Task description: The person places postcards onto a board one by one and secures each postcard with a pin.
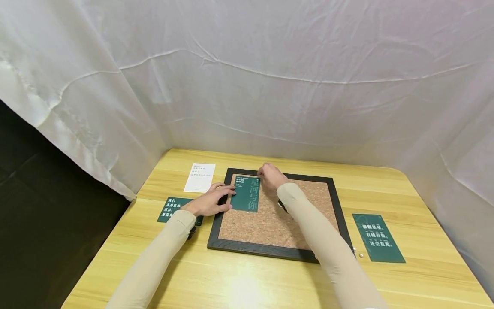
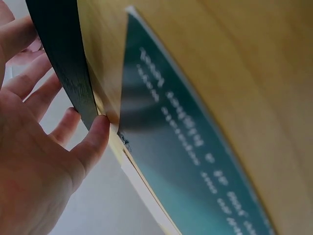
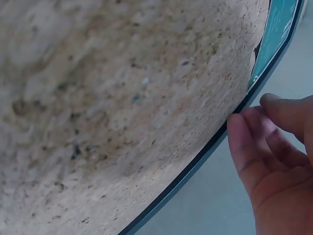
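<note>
Green card (image 1: pixel 242 198) on the cork board (image 1: pixel 278 223), in its far left corner; the long axis runs near to far with a slight tilt, the small heading at the far end. Left hand (image 1: pixel 209 202): palm down, reaching from the near left, fingers spread and extended over the frame (image 1: pixel 266 252) to the card's left edge. Right hand (image 1: pixel 272 176): forearm slanting from the near right, fingers bent by the card's far right corner; whether they grip anything cannot be told.

Long plain beige fabric sleeves (image 1: pixel 154 264), small black wrist-worn devices (image 1: pixel 191 232) beside the cuffs (image 1: pixel 184 217), bare left hand (image 1: pixel 209 201), bare right hand (image 1: pixel 272 176)
</note>
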`<state>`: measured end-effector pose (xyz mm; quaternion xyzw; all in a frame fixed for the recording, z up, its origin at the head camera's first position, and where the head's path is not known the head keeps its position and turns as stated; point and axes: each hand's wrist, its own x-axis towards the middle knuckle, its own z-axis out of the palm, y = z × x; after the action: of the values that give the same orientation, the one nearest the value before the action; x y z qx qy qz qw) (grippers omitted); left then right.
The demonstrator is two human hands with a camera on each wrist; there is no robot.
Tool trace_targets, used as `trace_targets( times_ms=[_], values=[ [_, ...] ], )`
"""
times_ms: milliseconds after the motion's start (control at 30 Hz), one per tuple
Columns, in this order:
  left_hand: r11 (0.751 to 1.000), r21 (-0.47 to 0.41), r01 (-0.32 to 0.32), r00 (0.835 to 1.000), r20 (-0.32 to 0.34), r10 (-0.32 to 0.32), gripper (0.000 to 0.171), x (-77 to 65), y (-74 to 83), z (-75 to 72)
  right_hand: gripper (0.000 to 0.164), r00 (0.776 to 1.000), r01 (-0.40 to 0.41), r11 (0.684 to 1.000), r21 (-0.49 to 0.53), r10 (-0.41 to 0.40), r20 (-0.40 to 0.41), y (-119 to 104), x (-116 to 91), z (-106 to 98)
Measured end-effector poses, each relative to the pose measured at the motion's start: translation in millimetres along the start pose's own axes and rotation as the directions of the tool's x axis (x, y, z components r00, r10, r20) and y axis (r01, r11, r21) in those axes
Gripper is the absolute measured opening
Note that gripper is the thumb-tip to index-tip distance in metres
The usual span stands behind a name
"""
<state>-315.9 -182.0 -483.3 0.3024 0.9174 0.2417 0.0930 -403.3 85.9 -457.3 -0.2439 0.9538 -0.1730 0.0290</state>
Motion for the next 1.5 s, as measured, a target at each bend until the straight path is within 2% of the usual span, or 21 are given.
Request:
trace_targets(
  times_ms=[233,367,467,667,900,1133,1267,1367,1500],
  values=[
    [1.0,0.005,-0.008,1.0,0.0,0.008,0.052,0.2,-0.6,0.0,0.026,0.994,-0.111,0.986,0.127,0.107,0.033,1.4,-0.1,-1.5],
    [1.0,0.007,-0.007,1.0,0.002,0.007,0.052,-0.4,-0.7,-0.3,0.023,0.998,-0.068,0.991,0.111,0.069,-0.004,0.8,1.7,-0.6],
    [1.0,0.004,-0.005,1.0,0.008,0.005,0.052,-0.5,-0.4,-0.1,0.028,0.999,-0.025,0.997,0.072,0.027,-0.025,0.5,3.3,0.3],
    [1.0,-0.009,-0.005,1.0,0.007,0.006,0.052,-0.5,0.5,0.3,0.037,1.0,-0.001,0.999,0.053,0.0,0.024,-1.5,5.7,-0.1],
    [1.0,-0.012,-0.009,1.0,0.002,0.009,0.051,-0.1,1.2,1.1,0.046,0.999,0.01,1.0,0.025,-0.011,0.042,-2.0,6.8,1.0],
    [1.0,-0.02,-0.011,1.0,0.004,0.011,0.051,1.1,1.9,1.5,0.039,0.999,0.024,0.999,-0.039,-0.022,0.04,-2.3,5.9,3.4],
    [1.0,-0.014,-0.016,1.0,0.003,0.016,0.051,2.2,1.5,1.1,0.033,0.999,0.019,0.999,-0.044,-0.017,0.032,-2.0,5.8,3.9],
    [1.0,-0.01,-0.017,1.0,0.003,0.017,0.051,2.3,1.1,0.7,0.038,0.999,0.016,0.999,-0.031,-0.015,0.035,-1.9,6.8,4.2],
    [1.0,-0.009,-0.015,1.0,0.002,0.015,0.051,1.5,1.0,0.6,0.035,0.999,0.022,0.999,-0.035,-0.021,0.035,-2.1,7.7,5.2]
  ],
)
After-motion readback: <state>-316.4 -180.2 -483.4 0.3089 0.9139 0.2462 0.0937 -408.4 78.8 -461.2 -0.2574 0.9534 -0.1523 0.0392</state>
